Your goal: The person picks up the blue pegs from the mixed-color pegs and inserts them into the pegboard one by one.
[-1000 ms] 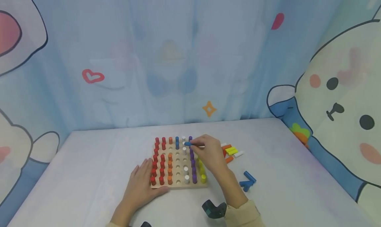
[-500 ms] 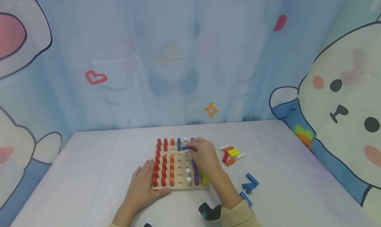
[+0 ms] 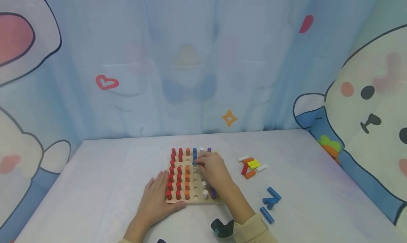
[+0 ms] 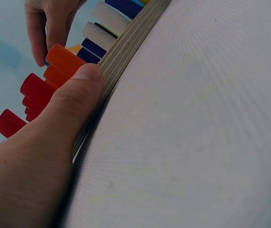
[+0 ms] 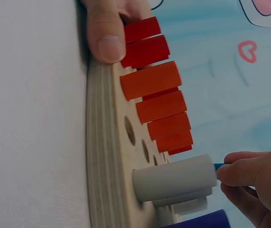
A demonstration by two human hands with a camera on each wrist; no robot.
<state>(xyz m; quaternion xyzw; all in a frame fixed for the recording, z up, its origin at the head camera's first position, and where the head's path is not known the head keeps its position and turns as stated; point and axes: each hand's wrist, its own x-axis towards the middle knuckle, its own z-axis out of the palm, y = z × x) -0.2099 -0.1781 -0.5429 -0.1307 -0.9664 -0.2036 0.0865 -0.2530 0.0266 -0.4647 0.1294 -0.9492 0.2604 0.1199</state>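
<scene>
A wooden pegboard lies on the table, holding upright red pegs, orange pegs, blue, white and purple ones. My left hand rests along its left side with straight fingers. In the left wrist view the thumb lies against the front edge. Above the blue column, my right hand pinches a blue peg between thumb and fingers. Only a sliver of that blue peg shows in the right wrist view. My right hand hides the board's back right part; whether the peg touches a hole I cannot tell.
To the right of the board lies a loose pile of white, orange, red and yellow pegs. Closer to me are several loose blue pegs. A black device sits at my right wrist. A printed curtain hangs behind the table.
My right hand has brought the pinched blue peg slightly toward me, to just in front of the standing blue pegs. The left hand stays at the board. The head view has shifted slightly.
</scene>
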